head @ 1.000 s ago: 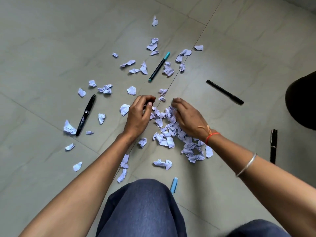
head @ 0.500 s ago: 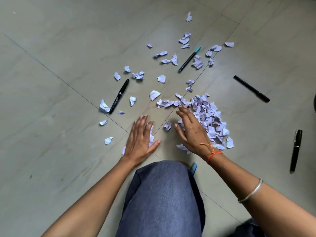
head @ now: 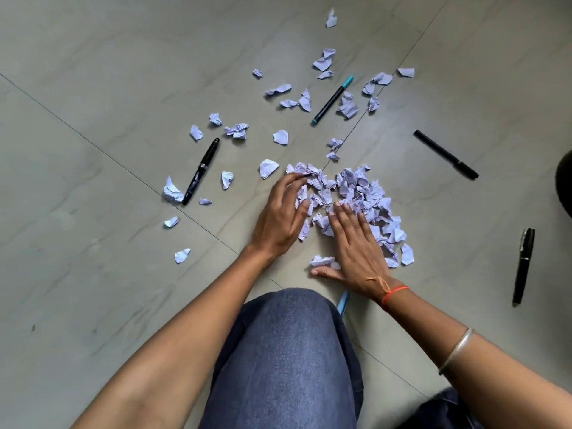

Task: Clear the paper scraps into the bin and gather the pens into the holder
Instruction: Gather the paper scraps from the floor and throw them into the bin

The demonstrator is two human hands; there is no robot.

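A heap of crumpled white paper scraps (head: 362, 196) lies on the tiled floor in front of me. My left hand (head: 283, 216) rests against the heap's left side, fingers spread and curved. My right hand (head: 356, 246) lies flat on its near side, palm down. Neither hand holds anything. Loose scraps (head: 323, 61) are scattered further out. A black fountain pen (head: 201, 171) lies at left, a teal-capped marker (head: 332, 99) beyond the heap, a black marker (head: 445, 154) at right, another black pen (head: 523, 266) far right. A light blue pen (head: 343, 302) peeks out beside my knee.
My knee in blue jeans (head: 284, 351) fills the lower middle. A dark round object (head: 565, 187) is cut off by the right edge. More single scraps (head: 182, 256) lie at left near the tile joint.
Both hands moved forward from near my knee to the heap, pushing the scraps closer together. The camera view shifted slightly.
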